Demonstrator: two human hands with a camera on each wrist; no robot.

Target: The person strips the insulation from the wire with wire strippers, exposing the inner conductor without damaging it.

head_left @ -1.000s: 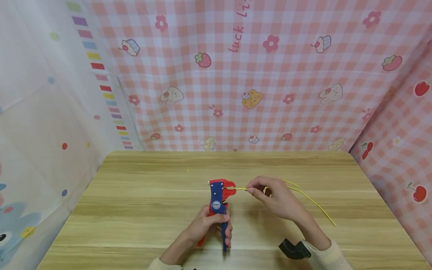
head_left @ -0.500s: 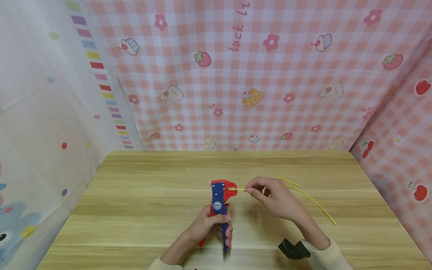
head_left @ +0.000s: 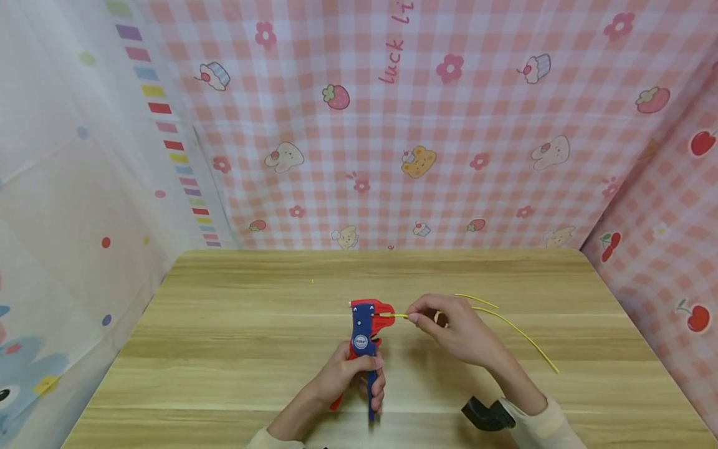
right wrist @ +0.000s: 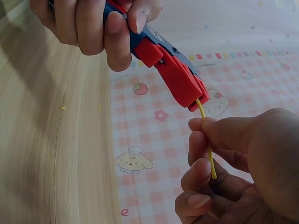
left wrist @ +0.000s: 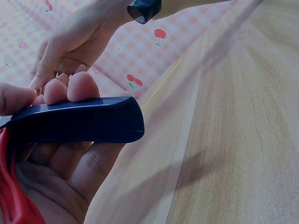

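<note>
My left hand [head_left: 359, 368] grips the handles of a blue and red wire stripper [head_left: 362, 323], its head facing right. In the left wrist view, fingers curl over the blue handle [left wrist: 79, 121]. A short yellow wire [right wrist: 202, 108] runs into the stripper's red jaws, which stand close about it; its tip inside them is hidden. Thumb and forefinger of my right hand [head_left: 449, 321] pinch this wire just outside the jaws. Its other end shows below those fingers in the right wrist view.
Two more yellow wires, one short [head_left: 477, 300] and one longer and curved [head_left: 518, 330], lie on the wooden table [head_left: 252, 349] beyond and right of my right hand. Tiny yellow bits [right wrist: 63, 108] lie on the table too. A checked cloth [head_left: 359, 125] hangs behind the table.
The stripper has shifted slightly right towards my right hand, and its red jaws have come closer together around the wire. My left fingers have drawn the blue handle in a little.
</note>
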